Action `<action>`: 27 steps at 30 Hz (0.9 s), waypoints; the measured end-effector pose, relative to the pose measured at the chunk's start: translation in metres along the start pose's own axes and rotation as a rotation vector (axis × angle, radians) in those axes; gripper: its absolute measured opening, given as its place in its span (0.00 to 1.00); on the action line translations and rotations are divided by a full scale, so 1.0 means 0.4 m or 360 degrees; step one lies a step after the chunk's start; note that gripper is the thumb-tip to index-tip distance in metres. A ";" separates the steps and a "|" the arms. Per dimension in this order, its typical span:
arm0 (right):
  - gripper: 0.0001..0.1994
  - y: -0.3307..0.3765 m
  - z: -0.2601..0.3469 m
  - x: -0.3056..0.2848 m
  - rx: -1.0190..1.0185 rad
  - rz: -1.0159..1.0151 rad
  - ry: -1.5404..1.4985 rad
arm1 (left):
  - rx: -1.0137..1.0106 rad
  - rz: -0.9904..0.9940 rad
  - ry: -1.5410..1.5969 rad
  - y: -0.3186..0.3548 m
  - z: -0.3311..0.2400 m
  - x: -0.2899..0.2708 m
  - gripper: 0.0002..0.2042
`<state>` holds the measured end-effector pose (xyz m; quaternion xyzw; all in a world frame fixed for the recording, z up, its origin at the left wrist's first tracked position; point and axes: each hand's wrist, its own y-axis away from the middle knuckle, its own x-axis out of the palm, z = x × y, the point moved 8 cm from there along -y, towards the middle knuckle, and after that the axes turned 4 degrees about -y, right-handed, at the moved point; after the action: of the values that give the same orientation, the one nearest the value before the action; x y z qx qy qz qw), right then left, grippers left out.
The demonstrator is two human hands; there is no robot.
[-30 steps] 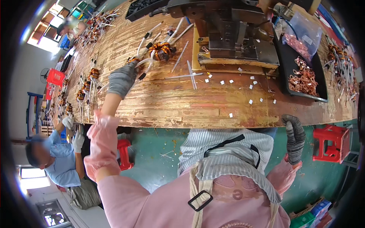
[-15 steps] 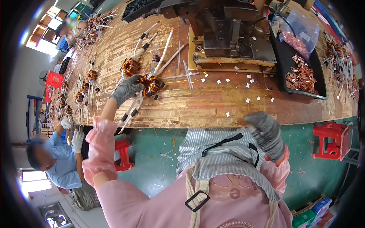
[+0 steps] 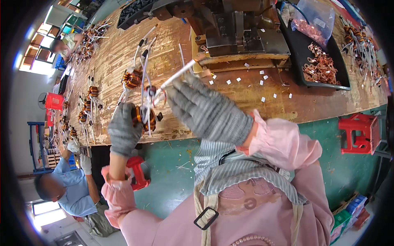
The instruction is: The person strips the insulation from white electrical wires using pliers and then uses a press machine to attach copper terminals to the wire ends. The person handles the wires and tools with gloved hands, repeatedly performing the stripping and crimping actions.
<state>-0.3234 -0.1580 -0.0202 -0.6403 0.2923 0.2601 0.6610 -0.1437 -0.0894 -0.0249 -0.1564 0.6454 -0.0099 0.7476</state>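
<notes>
At the table's front edge, my left hand (image 3: 125, 127), in a grey knit glove, is closed on a copper-wound ring coil (image 3: 150, 120) with white-sleeved leads. My right hand (image 3: 209, 111), gloved alike, reaches across in front of my apron. Its fingers are pressed together at a white-sleeved lead (image 3: 177, 75) that slants up to the right; the fingertips are slightly blurred. Just beyond my left hand lies another copper ring coil (image 3: 131, 78), its leads carrying black sleeves.
A black press machine (image 3: 242, 41) stands at the back, small white chips (image 3: 263, 99) scattered before it. To its right sits a black tray (image 3: 318, 85) of copper lugs (image 3: 320, 67). More coils (image 3: 87, 105) lie left. A co-worker (image 3: 74, 184) sits lower left; a red stool (image 3: 357, 133) stands right.
My right hand has come up from beside the apron to the coil's lead. My left hand has drawn the coil nearer the table edge, and the lead now slants right.
</notes>
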 end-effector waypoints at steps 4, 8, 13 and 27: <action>0.21 0.014 -0.045 0.014 0.0084 0.0434 0.0053 | 0.0400 -0.0141 -0.0023 0.071 -0.072 -0.065 0.26; 0.17 0.151 -0.075 0.065 0.0560 0.1397 -0.0634 | 0.0784 -0.0324 -0.0063 0.096 -0.128 -0.046 0.23; 0.17 0.275 -0.094 0.074 0.0700 0.0971 -0.0751 | 0.0851 -0.0064 -0.0054 -0.010 -0.191 0.068 0.22; 0.15 0.313 -0.126 0.057 0.0879 0.0861 -0.0592 | 0.1212 0.0390 0.0173 -0.077 -0.391 0.088 0.15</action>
<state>-0.4003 -0.2035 -0.1239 -0.2817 0.3842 0.4470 0.7571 -0.2833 -0.1611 -0.0697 0.2108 0.6480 -0.1672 0.7125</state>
